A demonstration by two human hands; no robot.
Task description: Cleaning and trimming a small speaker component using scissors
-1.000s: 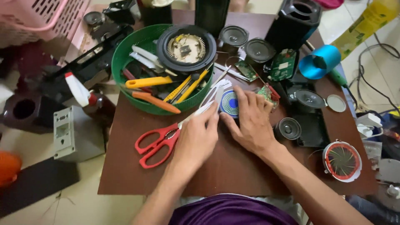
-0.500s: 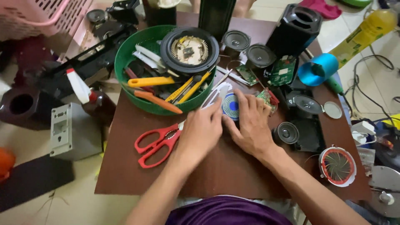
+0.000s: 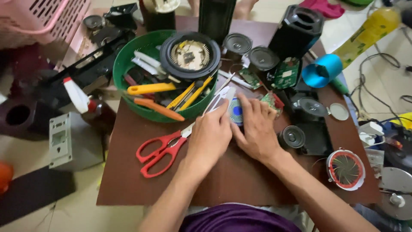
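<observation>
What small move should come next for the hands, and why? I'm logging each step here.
Probably lift the right hand slightly: its fingers cover the round blue part that the left hand also presses on the brown table, so the part is mostly hidden.

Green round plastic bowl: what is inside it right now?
The green round plastic bowl holds a black round speaker frame, a yellow-handled cutter, an orange-handled tool and yellow-handled pliers. Whatever lies beneath them is covered.
</observation>
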